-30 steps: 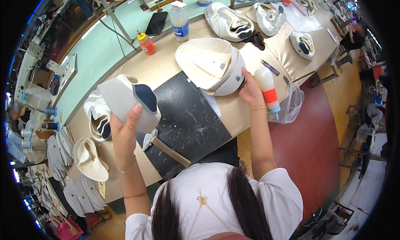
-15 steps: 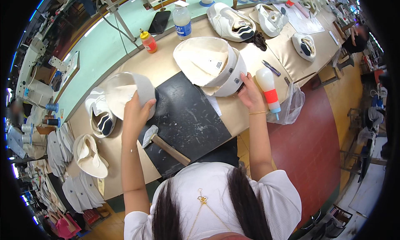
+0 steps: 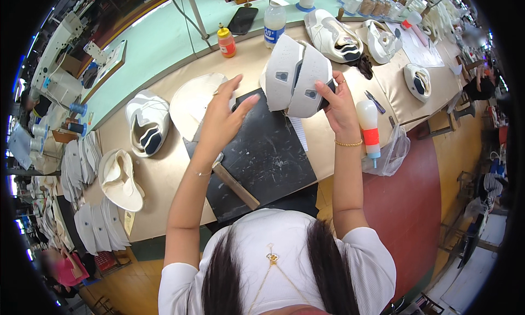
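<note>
My right hand (image 3: 340,104) grips a stack of pale grey shoe uppers (image 3: 310,77) by its right side, thumb in front. The stack is tipped up over the far edge of a black board (image 3: 268,151), showing small dark patches on its bands. My left hand (image 3: 223,114) hovers over the board's left side, fingers apart and holding nothing. Beside it a cream shoe upper (image 3: 191,104) lies on the table, partly hidden by that hand. A flat wooden strip (image 3: 236,186) lies across the board's near left part, one end hidden by my left forearm.
Left stand a white shoe (image 3: 147,123) and a cream upper (image 3: 121,181). Beyond are an orange-yellow bottle (image 3: 226,41), a water bottle (image 3: 274,24) and a phone (image 3: 243,21). Right are a squeeze bottle (image 3: 369,129), a plastic bag (image 3: 395,151), pens (image 3: 374,101) and more shoes (image 3: 333,36).
My left hand has let go of the cream upper, which now lies on the table, and moved right. My right hand has lifted and turned the stack so its grey outside faces me.
</note>
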A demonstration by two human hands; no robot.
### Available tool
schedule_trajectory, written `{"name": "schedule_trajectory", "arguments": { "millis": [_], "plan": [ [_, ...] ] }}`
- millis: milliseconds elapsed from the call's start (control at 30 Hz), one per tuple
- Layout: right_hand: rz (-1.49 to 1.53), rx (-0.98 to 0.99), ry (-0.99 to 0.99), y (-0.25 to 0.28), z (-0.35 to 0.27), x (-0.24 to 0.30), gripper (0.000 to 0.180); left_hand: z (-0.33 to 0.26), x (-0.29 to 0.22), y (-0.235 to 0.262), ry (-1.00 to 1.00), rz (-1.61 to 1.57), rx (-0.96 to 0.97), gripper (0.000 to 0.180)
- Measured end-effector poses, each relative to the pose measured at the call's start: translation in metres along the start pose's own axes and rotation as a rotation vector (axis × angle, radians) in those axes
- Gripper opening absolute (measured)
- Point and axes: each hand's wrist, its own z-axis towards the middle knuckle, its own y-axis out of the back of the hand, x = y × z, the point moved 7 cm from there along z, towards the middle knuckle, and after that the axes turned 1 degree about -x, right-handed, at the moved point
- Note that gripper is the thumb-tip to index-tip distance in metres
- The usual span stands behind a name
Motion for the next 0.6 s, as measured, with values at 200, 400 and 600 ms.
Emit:
{"name": "schedule_trajectory", "arguments": {
  "millis": [200, 400, 600],
  "plan": [
    [-0.279, 0.029, 0.089, -0.025, -0.005, 0.007, 0.032, 0.022, 0.015, -0.040, 0.400, -0.820, 0.230, 0.052],
    [-0.168, 0.136, -0.086, -0.036, -0.011, 0.002, 0.038, 0.001, 0.031, -0.038, 0.519, -1.086, 0.186, 0.045],
    [-0.414, 0.366, -0.027, -0.078, -0.026, -0.005, 0.034, -0.036, 0.047, -0.029, 0.505, -1.407, 0.036, 0.057]
  ]
}}
